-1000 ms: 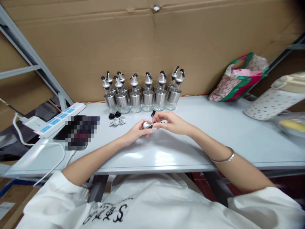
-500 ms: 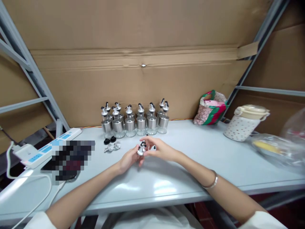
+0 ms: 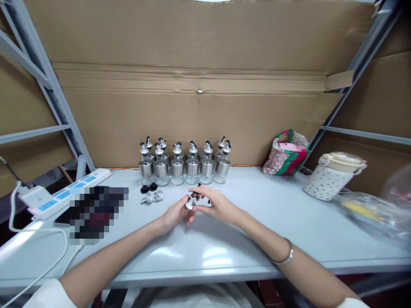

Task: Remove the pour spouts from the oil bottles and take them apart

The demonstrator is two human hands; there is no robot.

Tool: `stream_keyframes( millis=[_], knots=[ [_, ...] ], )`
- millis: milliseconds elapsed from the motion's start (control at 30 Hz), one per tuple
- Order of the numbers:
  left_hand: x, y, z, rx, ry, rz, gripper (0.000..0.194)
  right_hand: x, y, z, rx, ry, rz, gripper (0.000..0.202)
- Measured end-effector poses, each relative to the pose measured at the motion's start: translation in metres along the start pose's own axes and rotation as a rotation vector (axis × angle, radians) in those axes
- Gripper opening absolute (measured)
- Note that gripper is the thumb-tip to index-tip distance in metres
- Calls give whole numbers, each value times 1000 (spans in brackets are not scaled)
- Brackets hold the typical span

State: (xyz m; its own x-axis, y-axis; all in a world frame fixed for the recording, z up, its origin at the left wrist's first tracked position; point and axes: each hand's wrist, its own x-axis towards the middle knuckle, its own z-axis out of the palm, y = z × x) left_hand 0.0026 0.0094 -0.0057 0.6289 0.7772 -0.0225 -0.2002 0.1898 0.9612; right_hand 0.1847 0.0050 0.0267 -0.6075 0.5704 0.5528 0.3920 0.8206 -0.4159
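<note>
Silver pourer top [image 3: 190,204] is held toward view centre's seven o'clock; its black part [image 3: 194,194] sits at one o'clock.

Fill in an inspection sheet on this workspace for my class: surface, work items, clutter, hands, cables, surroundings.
Surface: pale, glossy tabletop, reflecting light.
Work items: silver pourer top between the hands; glass-and-metal bottles upright at the back; black stoppers and silver fittings nearby.
Clutter: patterned bag, spotted insulated jug, clear plastic bag, power strip; one item pixelated.
Hands: left hand holds the pourer top; right hand meets it, grip unclear.
Cables: white cable curls across the left side; thin wires along the back edge.
Surroundings: cardboard panels, grey metal frame.
</note>
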Motion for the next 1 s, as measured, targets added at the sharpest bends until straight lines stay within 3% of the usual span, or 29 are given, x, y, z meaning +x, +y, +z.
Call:
stream_keyframes(
  millis=[100, 267, 300, 400, 467, 633, 833, 1000],
  knots=[
    [-1, -1, -1, 36, -3, -41, 52, 0, 6, 3, -188, 31, -58, 26],
    [-2, -2, 1, 48, -2, -46, 49, 1, 15, 12, -492, -145, -136, 18],
    [-2, -2, 1, 20, 14, -44, 48, 1, 14, 12, -478, -128, -117, 19],
    [0, -1, 0, -62, 63, -63, 44, 2, 7, 9, -370, -15, -83, 53],
    [1, -1, -1, -87, 75, -79, 44, 1, 1, 7, -298, 18, -97, 58],
    [1, -1, -2, -174, 77, -79, 46, 0, -4, 11, -108, 148, -88, 45],
    [-1, 1, -3, -152, 49, -21, 49, 4, -4, 24, 34, 267, -134, 8],
    [-3, 4, -4, -107, 59, -62, 55, 8, -2, 29, 32, 308, -191, 8]
  ],
)
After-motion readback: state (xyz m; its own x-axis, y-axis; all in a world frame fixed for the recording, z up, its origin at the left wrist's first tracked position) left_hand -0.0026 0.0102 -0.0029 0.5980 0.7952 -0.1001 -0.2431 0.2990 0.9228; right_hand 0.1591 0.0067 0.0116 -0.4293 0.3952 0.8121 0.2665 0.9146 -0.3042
